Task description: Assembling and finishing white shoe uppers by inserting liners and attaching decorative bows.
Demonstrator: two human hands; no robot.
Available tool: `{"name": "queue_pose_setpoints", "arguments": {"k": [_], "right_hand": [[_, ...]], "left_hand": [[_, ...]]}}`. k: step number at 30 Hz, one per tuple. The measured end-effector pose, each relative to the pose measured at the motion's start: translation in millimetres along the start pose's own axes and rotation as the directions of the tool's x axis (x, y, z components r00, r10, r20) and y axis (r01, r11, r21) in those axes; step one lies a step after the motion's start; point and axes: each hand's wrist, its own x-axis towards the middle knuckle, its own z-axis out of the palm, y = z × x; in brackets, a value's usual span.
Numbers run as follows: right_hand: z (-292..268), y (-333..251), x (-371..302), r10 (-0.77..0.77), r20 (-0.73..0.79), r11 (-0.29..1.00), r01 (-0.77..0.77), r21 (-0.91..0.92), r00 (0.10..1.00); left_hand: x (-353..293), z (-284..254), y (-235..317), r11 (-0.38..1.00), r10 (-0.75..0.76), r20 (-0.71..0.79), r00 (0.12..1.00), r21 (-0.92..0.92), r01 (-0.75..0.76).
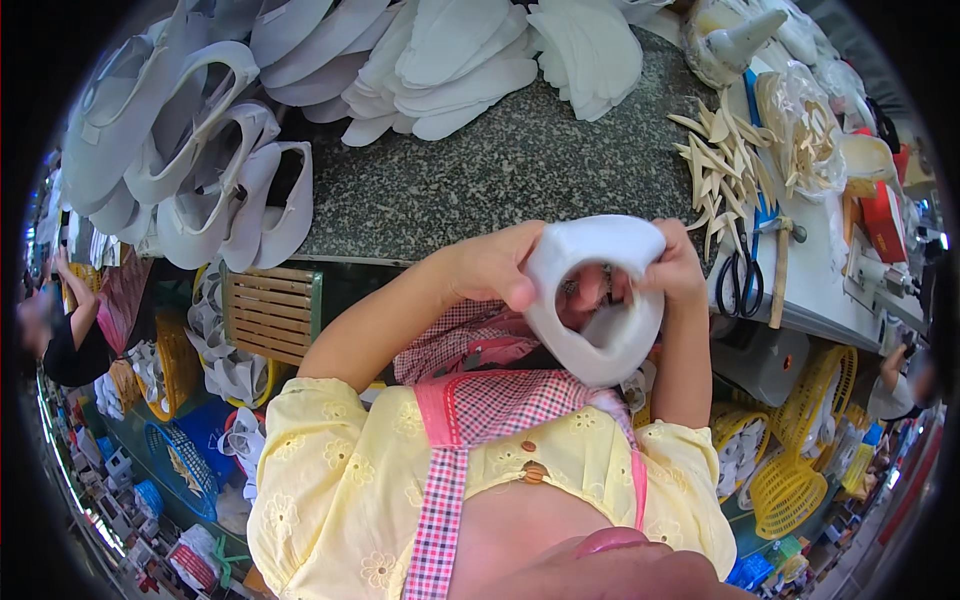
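By the speckled tabletop's (450,190) near edge, my left fingers (516,288) and right fingers (672,272) pinch a smooth white shoe piece (598,240), curved round a wide, rounded opening.

No word, number, label or sign can be read with certainty here. On the bright red, box-shaped object (881,228) at the right side of the table, any print is too small to make out. Toward the curved rim of the view, things become small and blurred, so I cannot tell any letters there either.
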Motion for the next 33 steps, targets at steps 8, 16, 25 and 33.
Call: {"name": "queue_pose_setpoints", "arguments": {"k": [8,16,25,33], "right_hand": [[1,1,9,-0.174,-0.493,0.535,-0.338,-0.774,0.853],[22,21,15,-0.439,-0.595,0.598,-0.276,-0.753,0.673],[57,38,67,-0.121,-0.622,0.825,0.426,0.370,0.774],[60,20,86,-0.182,-0.588,0.581,0.569,0.582,0.788]], "left_hand": [[4,-2,24,0.263,0.349,-0.379,0.857,0.917,0.299],[30,-40,82,-0.003,0.996,-0.012,0.087,0.987,0.161],[40,-15,28,-0.471,0.829,0.366,0.423,0.864,0.177],[17,-19,42,-0.570,0.702,0.408,0.584,0.813,0.118]]}}
